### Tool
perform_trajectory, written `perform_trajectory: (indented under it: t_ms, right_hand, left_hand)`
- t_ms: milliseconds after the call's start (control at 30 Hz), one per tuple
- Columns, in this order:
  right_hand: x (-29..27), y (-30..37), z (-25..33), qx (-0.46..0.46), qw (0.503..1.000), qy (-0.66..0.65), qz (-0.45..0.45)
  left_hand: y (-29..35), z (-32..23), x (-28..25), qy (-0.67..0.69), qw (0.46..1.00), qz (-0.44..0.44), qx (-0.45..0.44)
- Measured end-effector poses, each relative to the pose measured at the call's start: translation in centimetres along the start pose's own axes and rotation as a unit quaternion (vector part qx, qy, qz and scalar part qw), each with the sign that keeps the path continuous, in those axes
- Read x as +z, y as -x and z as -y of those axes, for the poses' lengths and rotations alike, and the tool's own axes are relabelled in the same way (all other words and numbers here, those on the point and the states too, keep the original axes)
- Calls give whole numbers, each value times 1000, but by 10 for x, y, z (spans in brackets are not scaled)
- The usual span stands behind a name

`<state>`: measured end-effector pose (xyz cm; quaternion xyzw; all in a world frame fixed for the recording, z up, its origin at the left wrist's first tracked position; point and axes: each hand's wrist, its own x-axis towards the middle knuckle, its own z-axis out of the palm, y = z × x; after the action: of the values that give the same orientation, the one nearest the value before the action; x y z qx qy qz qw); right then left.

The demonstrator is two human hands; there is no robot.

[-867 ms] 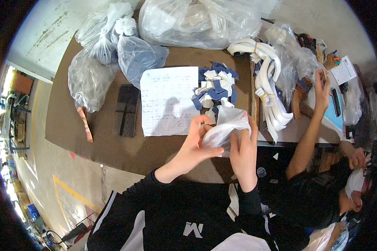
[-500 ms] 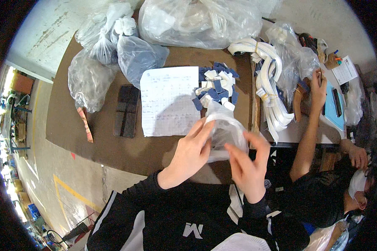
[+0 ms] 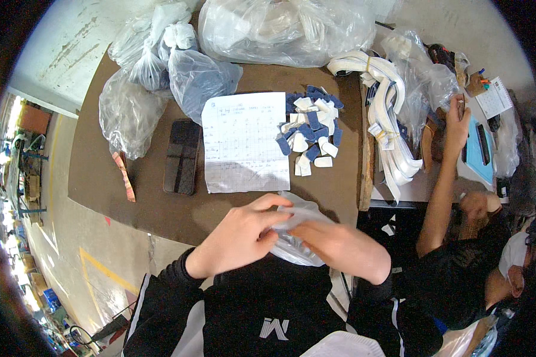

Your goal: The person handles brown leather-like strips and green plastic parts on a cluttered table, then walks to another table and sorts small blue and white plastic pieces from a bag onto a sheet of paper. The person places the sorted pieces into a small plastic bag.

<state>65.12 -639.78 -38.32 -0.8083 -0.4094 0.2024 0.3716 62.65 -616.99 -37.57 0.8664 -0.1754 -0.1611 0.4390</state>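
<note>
Translucent plastic bag (image 3: 304, 253), between my two hands, just at the near edge of the brown counter (image 3: 147, 205) and in front of my chest. My left hand (image 3: 244, 235) grasps the bag from its left side, with fingers bent; my right hand (image 3: 333, 244) lies across it from the right, fingertips against the film, but blur prevents me from telling whether they pinch it. Beyond the bag lies a loose pile of small navy and white pieces (image 3: 311, 132), with a handwritten sheet (image 3: 244, 146) immediately to its left. Further left I see a dark phone (image 3: 181, 157) and a patterned strip (image 3: 124, 181); to the pile's right, a bundle of white bands (image 3: 393, 113). Filled clear bags (image 3: 202, 86) stand along the far side.
</note>
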Motion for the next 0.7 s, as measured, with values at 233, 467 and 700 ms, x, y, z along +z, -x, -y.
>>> perform_trajectory:
  t_ms: [233,467,700]
  right_hand:
    - [12,-58,-57,40,940,159,-299]
    - [23,-57,-82,67,928,139,-338]
    - [-8,-59,-60,128,861,-226,-438]
  left_hand:
    - [-39,35,0,-3,999,38,8]
    - [-53,54,1,45,998,37,20]
    - [-67,43,-17,41,999,6,19]
